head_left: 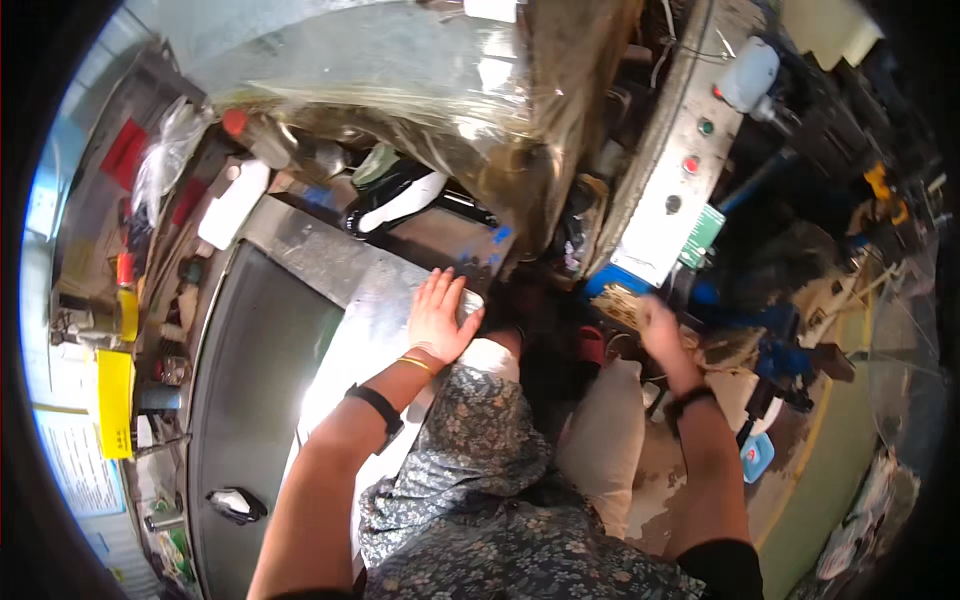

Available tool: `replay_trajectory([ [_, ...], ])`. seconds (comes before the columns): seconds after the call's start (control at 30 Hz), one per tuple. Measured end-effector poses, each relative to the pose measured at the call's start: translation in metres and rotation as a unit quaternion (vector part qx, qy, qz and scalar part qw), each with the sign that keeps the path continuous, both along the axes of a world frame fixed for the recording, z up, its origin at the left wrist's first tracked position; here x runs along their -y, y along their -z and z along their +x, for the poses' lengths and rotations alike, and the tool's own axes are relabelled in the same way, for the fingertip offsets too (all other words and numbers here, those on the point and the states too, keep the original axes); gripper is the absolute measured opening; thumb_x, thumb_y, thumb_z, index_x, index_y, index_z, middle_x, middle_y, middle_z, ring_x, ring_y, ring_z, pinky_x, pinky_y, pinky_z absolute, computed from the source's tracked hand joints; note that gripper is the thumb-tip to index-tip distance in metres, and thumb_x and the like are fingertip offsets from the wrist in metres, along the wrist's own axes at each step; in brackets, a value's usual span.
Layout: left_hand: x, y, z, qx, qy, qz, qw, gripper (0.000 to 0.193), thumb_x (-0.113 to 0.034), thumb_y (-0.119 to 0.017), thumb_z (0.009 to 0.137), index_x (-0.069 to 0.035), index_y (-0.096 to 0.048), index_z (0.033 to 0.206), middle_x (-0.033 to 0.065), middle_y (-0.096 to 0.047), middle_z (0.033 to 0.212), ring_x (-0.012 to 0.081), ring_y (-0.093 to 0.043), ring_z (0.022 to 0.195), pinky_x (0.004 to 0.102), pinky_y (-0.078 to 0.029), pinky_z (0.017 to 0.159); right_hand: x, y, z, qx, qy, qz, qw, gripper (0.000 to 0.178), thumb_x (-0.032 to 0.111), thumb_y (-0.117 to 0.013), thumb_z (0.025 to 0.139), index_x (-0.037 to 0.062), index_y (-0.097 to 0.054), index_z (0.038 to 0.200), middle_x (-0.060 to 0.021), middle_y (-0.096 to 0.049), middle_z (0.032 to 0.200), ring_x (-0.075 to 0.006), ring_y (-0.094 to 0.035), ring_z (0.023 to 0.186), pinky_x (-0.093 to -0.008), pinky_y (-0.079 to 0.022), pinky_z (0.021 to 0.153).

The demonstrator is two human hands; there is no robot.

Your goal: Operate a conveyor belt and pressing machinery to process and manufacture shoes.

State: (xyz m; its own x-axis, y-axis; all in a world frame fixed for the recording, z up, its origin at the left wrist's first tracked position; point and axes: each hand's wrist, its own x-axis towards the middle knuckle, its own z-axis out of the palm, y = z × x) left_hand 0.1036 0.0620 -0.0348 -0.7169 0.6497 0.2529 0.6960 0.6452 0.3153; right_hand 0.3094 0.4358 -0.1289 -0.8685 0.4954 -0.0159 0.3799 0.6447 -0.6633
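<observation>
One left hand released, flat on the desk, centre, one right hand, right of centre, grip too blurred to tell, two black-and-white pieces, upper centre and lower left

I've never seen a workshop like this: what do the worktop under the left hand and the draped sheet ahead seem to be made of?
The worktop beneath the left hand looks like bare metal: grey, scuffed, with a dull sheen. The sheet is probably plastic film, glossy and wrinkled, judging by its folds and glints.

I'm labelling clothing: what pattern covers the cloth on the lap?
The cloth: pale flowers on dark grey, head view.
</observation>
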Motion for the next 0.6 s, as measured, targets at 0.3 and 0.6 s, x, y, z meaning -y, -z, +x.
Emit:
replay_trajectory([
  [0.3, 0.063, -0.032, -0.225, -0.007, -0.129, -0.168, 0.977, 0.077, -0.028, -0.080, 0.073, -0.007, -0.049, 0.139, 0.0174, -0.051, 0.141, 0.0405, -0.054, 0.122, 0.0456, -0.043, 0.105, 0.140, -0.049, 0.096, 0.012, -0.053, 0.136, 0.989, 0.017, 0.019, -0.065, 0.085, 0.0051, -0.069, 0.094, -0.0130, -0.068, 0.104, -0.0318, -0.059, 0.112, -0.0474, -0.040, 0.103],
  [0.6, 0.027, 0.001, -0.179, -0.114, -0.164, -0.241, 0.950, 0.093, -0.051, -0.076, 0.075, -0.017, -0.035, 0.150, 0.0170, -0.052, 0.122, 0.0354, -0.060, 0.105, 0.0424, -0.052, 0.089, 0.134, -0.039, 0.085, 0.046, -0.019, 0.131, 0.990, 0.012, 0.017, -0.064, 0.081, 0.0060, -0.068, 0.082, -0.0097, -0.068, 0.093, -0.0301, -0.061, 0.100, -0.0435, -0.044, 0.096],
])
